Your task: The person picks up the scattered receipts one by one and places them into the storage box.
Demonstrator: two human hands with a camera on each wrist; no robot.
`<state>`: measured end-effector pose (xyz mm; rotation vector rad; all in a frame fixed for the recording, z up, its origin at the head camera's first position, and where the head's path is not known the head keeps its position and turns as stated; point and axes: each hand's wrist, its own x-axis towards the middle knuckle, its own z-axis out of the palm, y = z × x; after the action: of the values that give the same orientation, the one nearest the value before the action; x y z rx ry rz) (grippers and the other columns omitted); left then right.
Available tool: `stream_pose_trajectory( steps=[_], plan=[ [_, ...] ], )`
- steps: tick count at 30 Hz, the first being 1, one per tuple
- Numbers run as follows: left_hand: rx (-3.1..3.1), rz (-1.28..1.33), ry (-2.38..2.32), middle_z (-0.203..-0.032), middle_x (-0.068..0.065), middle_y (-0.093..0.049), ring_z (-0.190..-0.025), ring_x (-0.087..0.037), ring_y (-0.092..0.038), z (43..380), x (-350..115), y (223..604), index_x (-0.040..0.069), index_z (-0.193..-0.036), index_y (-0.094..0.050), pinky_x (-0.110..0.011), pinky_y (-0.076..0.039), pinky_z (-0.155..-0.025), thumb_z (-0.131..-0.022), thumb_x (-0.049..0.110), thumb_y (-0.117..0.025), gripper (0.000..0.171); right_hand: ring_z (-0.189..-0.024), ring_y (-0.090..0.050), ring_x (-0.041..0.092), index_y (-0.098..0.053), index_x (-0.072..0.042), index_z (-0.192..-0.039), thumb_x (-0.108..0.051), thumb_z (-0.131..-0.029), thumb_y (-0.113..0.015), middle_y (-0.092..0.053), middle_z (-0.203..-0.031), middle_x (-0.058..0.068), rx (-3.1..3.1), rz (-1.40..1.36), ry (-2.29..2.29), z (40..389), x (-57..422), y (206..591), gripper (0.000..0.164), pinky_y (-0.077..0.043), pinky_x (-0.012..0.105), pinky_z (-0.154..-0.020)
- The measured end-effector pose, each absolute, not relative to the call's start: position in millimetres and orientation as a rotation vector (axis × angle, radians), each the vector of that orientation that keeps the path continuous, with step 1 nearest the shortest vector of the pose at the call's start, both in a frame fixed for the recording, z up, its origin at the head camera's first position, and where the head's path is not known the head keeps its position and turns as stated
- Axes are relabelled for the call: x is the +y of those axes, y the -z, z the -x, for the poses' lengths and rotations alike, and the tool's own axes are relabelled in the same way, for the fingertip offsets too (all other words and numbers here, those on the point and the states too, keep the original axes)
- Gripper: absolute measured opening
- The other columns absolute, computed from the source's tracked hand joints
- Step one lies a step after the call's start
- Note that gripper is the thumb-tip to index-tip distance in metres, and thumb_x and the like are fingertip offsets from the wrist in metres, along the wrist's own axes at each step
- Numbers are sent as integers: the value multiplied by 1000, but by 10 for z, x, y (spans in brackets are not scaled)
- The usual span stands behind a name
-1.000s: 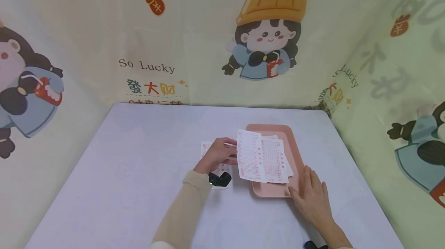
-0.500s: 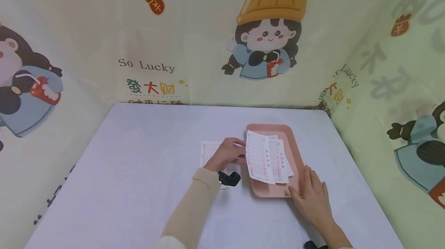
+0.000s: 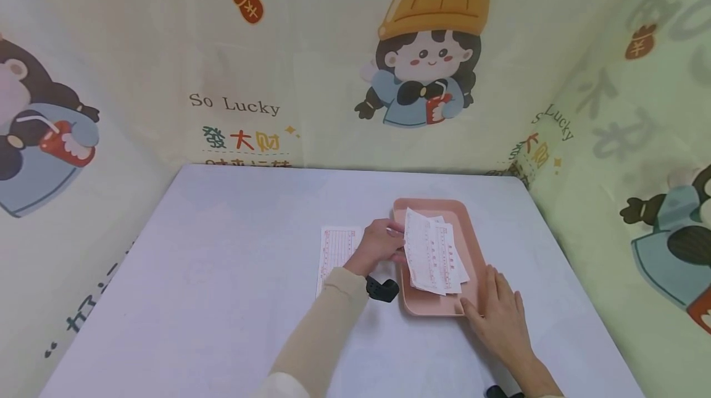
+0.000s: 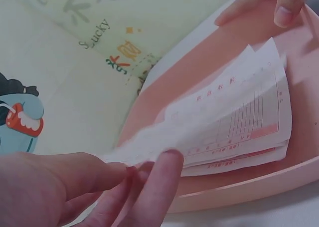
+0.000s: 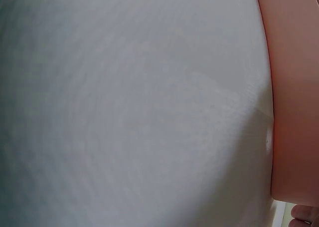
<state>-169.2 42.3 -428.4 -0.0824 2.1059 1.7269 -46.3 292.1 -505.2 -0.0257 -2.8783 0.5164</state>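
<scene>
My left hand (image 3: 379, 245) pinches the left edge of a white paper form (image 3: 421, 253) with red printing, between thumb and fingers. The form slants over the pink tray (image 3: 436, 307), lapping other printed sheets (image 3: 451, 244) that lie there. In the left wrist view the fingers (image 4: 164, 182) hold the raised edge, and the form's far part lies close on the pile (image 4: 269, 132). My right hand (image 3: 502, 318) rests at the tray's lower right rim with its fingers straight. The right wrist view shows mainly the tray's outer wall (image 5: 296, 112).
Another printed form (image 3: 337, 253) lies on the white table (image 3: 222, 274) left of the tray, partly hidden by the left hand and sleeve (image 3: 322, 330). A cartoon-printed curtain (image 3: 328, 65) stands along the table's back and sides.
My left hand has moved right with the form, bringing it from the tray's left side over the pile. More of the table's form now shows. The right hand and tray stay put.
</scene>
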Motion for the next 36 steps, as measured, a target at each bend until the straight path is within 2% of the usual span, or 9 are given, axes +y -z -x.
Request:
stream_pose_trajectory(
  steps=[4, 8, 13, 21, 29, 36],
  plan=[
    [2124, 115, -1715, -102, -10, -65, -77, -24, -73, 1681, 416, 4235, 3, -122, -60, -33, -62, -72, -92, 3, -61, 31, -137, -32, 50, -21, 7, -153, -43, -89, -67, -34, -149, 34, -2869, 24, -518, 466, 2915, 5044, 93, -22, 76, -106],
    [2143, 137, -1699, -104, -10, -66, -83, -22, -72, 1677, 363, 4184, 4, -125, -60, -30, -62, -71, -92, 4, -61, 33, -136, -33, 50, -21, 7, -153, -42, -89, -67, -34, -148, 34, -2862, 23, -513, 469, 2923, 5041, 93, -22, 76, -106],
    [2134, 126, -1719, -109, -11, -66, -92, -27, -72, 1687, 305, 4168, 4, -126, -60, -29, -62, -70, -92, 7, -61, 34, -136, -32, 51, -20, 7, -153, -43, -89, -66, -33, -149, 35, -2876, 34, -513, 470, 2934, 5042, 94, -22, 77, -106],
    [2128, 109, -1700, -111, -11, -67, -94, -26, -71, 1687, 169, 4213, 6, -127, -59, -30, -62, -70, -93, 13, -64, 35, -137, -32, 51, -19, 7, -153, -44, -90, -66, -33, -149, 35, -2892, 44, -510, 446, 2928, 5052, 94, -22, 78, -105],
    [2111, 103, -1764, -110, -16, -66, -103, -36, -69, 1689, -92, 4246, 1, -129, -58, -33, -63, -71, -92, 8, -60, 37, -135, -33, 51, -21, 7, -153, -45, -89, -66, -34, -148, 35, -2869, 29, -516, 447, 2921, 5051, 93, -23, 78, -104],
    [2139, 142, -1769, -112, -17, -66, -105, -37, -68, 1699, -294, 4229, 2, -130, -56, -36, -63, -74, -94, 11, -61, 38, -136, -33, 51, -21, 6, -153, -45, -89, -66, -34, -148, 35, -2866, 30, -522, 455, 2920, 5057, 94, -22, 77, -105]
  ],
)
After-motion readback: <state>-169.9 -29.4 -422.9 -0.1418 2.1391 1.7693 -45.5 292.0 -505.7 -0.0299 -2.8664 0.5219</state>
